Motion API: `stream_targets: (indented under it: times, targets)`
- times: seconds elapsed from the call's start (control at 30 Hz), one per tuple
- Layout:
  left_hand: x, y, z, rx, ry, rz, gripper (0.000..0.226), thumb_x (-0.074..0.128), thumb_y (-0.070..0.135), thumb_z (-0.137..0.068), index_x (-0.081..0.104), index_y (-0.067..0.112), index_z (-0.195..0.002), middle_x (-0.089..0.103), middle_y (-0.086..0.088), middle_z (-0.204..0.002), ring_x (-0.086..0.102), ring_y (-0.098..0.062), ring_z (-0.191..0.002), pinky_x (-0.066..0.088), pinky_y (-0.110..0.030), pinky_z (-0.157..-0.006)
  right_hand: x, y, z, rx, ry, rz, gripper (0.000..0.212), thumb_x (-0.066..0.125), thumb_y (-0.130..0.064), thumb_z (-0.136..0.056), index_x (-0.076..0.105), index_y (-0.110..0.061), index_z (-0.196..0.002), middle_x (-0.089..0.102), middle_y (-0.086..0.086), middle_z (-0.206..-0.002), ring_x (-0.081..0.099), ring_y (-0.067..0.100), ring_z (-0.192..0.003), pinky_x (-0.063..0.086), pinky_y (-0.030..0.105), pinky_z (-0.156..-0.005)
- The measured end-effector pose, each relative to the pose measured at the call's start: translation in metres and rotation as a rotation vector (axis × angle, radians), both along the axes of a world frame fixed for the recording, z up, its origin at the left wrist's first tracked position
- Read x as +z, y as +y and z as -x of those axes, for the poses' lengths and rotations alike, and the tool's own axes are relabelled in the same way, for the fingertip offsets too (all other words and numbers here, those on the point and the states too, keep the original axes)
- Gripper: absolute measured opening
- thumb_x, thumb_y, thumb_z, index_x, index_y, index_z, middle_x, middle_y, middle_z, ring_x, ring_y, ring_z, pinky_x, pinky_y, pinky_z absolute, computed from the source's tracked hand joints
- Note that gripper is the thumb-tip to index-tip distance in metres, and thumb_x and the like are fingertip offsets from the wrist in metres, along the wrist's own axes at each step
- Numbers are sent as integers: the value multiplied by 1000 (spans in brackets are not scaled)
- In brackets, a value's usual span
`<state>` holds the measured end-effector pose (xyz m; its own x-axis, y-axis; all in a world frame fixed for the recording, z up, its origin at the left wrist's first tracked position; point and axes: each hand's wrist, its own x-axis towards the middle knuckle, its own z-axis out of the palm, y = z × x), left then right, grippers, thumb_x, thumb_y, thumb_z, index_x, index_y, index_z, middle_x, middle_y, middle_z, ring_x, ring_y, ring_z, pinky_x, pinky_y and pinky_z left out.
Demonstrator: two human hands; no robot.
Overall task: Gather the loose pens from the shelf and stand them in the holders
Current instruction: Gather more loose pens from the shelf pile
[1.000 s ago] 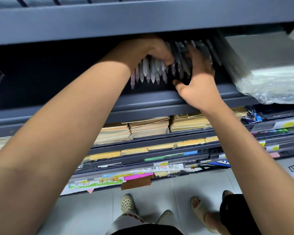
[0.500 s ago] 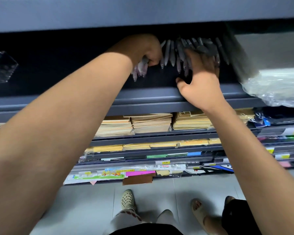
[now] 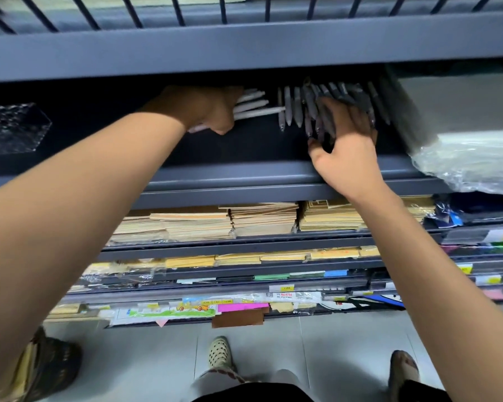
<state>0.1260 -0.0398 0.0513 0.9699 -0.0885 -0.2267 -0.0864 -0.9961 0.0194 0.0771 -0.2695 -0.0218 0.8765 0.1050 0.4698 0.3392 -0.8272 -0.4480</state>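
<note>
Now, your left hand (image 3: pixel 212 111) curled round bundle of white pens (image 3: pixel 253 107). Your right hand (image 3: pixel 346 137) spread flat, fingers pressing on grey pens (image 3: pixel 295 110) lying loose deep on dark shelf (image 3: pixel 244 172). Pens light, stiff, smooth, likely to roll; take at mid-barrel, squeeze as bunch. Clear plastic container (image 3: pixel 12 126), probably holder, far left on same shelf. Wrapped paper stack (image 3: pixel 462 146) crowds right. Headroom low.

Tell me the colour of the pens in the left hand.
White; the head view shows the pens gripped by the left hand.
</note>
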Motion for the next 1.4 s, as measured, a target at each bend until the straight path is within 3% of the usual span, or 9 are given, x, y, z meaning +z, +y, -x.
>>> stream_targets:
  times: [0.1,0.2,0.67,0.8,0.9,1.03,1.23,1.3,1.4]
  targets:
    - [-10,22,-5,-60,41,70,94,60,0,-78,14,22,-156,50,-22,-134,62,-45,-107,56,-55,-88,1,3,3,15,-55,93,57,60,-28,-84,47,-22,-139,47,5,-140,34,28,-136,19,45,-116]
    - [-17,38,-7,-139,27,129,93,63,-3,-80,15,20,-157,38,-15,-154,42,-34,-136,39,-43,-110,4,16,1,99,-140,224,47,59,-29,-85,56,-18,-131,51,3,-139,36,25,-137,17,48,-115]
    - [-10,69,-9,-195,193,202,106,74,35,-75,6,35,-156,37,-5,-154,48,-31,-131,42,-39,-107,3,47,-22,52,-40,293,17,63,-34,-88,71,-21,-96,67,-1,-112,45,23,-125,12,45,-115]
    - [4,64,-9,-231,200,53,80,74,29,-77,32,20,-144,66,-18,-104,68,-35,-82,61,-44,-68,5,37,-14,47,-58,315,21,65,-31,-88,70,-21,-107,64,1,-121,43,26,-129,9,51,-117]
    - [8,57,-9,-255,175,79,40,64,11,-81,47,7,-118,58,-13,-77,60,-14,-44,43,-23,-34,6,45,-9,43,-5,371,31,62,-40,-90,67,-28,-119,50,-2,-142,28,22,-139,2,52,-117]
    - [7,51,-11,-253,149,37,40,57,5,-82,43,3,-119,56,-14,-86,59,-28,-61,48,-23,-40,11,47,-6,22,9,368,20,65,-33,-89,73,-22,-103,48,-3,-142,26,26,-141,2,53,-117]
    - [14,49,-5,-280,137,-79,45,51,3,-84,54,-9,-127,56,-18,-69,42,-12,-20,21,-13,-23,23,19,10,-51,-42,431,19,63,-30,-90,73,-18,-100,47,4,-142,23,33,-142,5,52,-115]
    - [12,48,-4,-262,169,-131,55,54,6,-84,46,2,-138,59,-24,-73,49,-16,-23,32,-15,-28,27,12,16,-70,-30,415,15,67,-28,-89,73,-20,-99,46,4,-142,22,31,-143,5,51,-115]
    - [6,47,-5,-184,247,-156,91,59,33,-93,-3,11,-157,59,-40,-102,69,-44,-68,60,-42,-75,28,5,23,-69,-30,378,14,71,-28,-86,74,-21,-98,46,3,-141,22,28,-142,7,47,-114]
